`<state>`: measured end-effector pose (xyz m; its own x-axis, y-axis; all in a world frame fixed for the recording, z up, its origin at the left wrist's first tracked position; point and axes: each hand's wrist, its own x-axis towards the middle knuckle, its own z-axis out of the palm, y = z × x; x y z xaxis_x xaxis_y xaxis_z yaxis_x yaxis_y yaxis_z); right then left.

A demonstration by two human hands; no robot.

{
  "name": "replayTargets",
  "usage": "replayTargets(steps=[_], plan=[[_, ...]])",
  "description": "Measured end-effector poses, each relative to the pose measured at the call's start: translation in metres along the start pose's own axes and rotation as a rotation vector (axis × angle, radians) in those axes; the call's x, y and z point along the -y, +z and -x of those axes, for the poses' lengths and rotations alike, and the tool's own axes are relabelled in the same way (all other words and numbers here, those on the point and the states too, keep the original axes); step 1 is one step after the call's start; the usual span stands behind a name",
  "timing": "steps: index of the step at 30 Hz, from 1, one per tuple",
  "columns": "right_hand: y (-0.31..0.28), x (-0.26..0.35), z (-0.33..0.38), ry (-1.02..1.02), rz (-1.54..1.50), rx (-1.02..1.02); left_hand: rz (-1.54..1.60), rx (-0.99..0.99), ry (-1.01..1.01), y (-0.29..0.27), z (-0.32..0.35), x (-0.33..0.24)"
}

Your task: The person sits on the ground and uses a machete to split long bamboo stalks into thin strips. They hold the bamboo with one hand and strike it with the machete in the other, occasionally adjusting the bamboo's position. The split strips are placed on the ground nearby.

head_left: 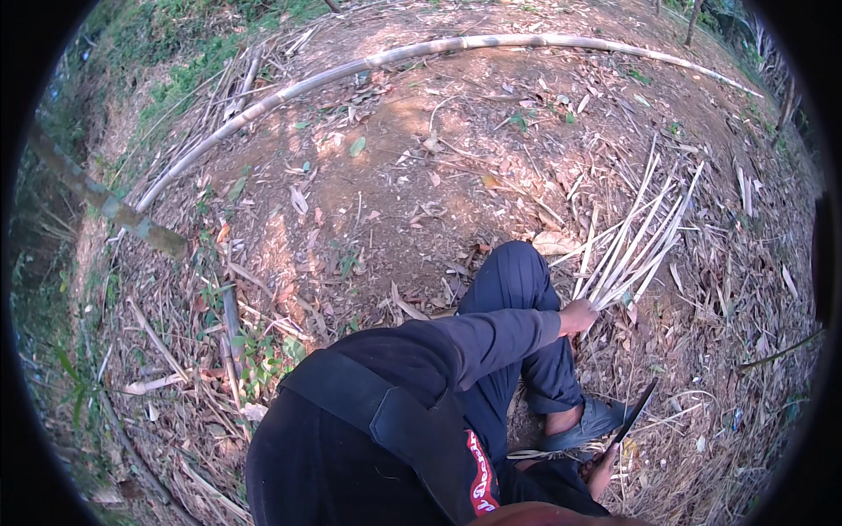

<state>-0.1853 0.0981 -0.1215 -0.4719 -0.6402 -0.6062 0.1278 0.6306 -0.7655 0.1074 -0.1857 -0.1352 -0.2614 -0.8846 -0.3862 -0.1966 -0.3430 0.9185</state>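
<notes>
My left hand (577,316) reaches across my bent knee in blue trousers (516,279) and is closed on the near ends of a bundle of pale split bamboo strips (633,244). The strips fan out over the ground to the upper right. My right hand (605,469) is low by my foot in a grey shoe (595,422) and grips a dark long-bladed knife (636,412), its blade pointing up and to the right. Part of the right hand is hidden by my body.
A long pale bamboo pole (351,70) curves across the bare earth at the top. A mottled thicker stem (105,206) lies at the left. Dry leaves, bamboo scraps and small green plants (263,351) cover the ground all round.
</notes>
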Motion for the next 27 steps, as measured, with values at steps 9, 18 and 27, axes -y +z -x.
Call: replayTargets(steps=[9, 18, 27], plan=[[0.000, 0.004, 0.005, 0.029, 0.037, 0.006, -0.120, -0.205, 0.069, -0.011, 0.009, -0.052], [0.001, -0.002, 0.001, 0.026, 0.014, 0.028, 0.597, -0.210, 0.747, -0.100, 0.089, -0.271], [-0.011, -0.028, -0.032, 0.043, -0.030, 0.027, 0.506, -0.371, 0.852, -0.075, 0.122, -0.192]])
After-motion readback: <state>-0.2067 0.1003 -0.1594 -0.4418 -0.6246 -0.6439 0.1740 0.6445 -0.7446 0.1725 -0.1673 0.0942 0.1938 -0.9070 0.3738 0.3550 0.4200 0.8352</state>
